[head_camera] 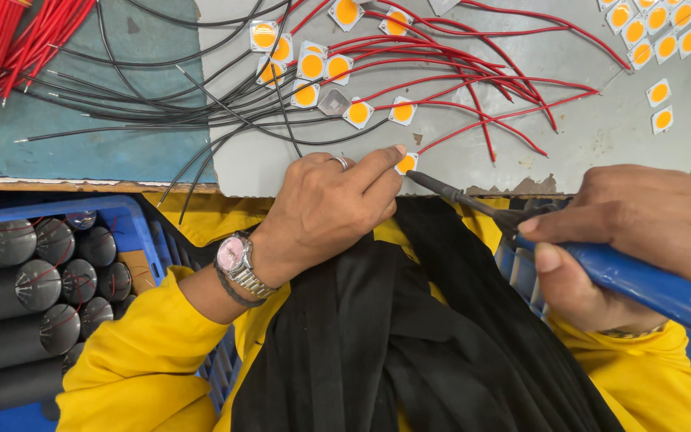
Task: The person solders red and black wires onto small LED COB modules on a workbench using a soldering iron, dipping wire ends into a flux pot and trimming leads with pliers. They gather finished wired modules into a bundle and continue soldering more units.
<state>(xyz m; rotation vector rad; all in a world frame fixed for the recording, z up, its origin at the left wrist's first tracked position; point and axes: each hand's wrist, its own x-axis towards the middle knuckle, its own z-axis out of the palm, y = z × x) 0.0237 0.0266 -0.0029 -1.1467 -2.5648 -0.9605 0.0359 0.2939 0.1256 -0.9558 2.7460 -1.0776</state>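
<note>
Yellow sleeves frame the head view, where the left hand (pixel 325 210), wearing a ring and a pink-faced metal wristwatch (pixel 235 258), lies loosely curled with its index fingertip pressed on a small square white chip with a round orange centre (pixel 406 163). That chip lies at the near edge of the grey table (pixel 569 136), with a red wire running from it. The right hand (pixel 641 236) is closed around the blue handle of a soldering iron (pixel 521 232), thumb along the grip, and the iron's dark tip reaches the chip just beside the left fingertip. Farther back on the table lie more orange-centred square chips (pixel 313 64), joined to red wires (pixel 473 72) and black wires (pixel 161 96); a bundle of loose red wires (pixel 1 40) sits at the far left. Black cloth (pixel 409 336) drapes over the person's lap. A blue plastic crate (pixel 133 228) at the left holds dark cylinders (pixel 37 284).
</note>
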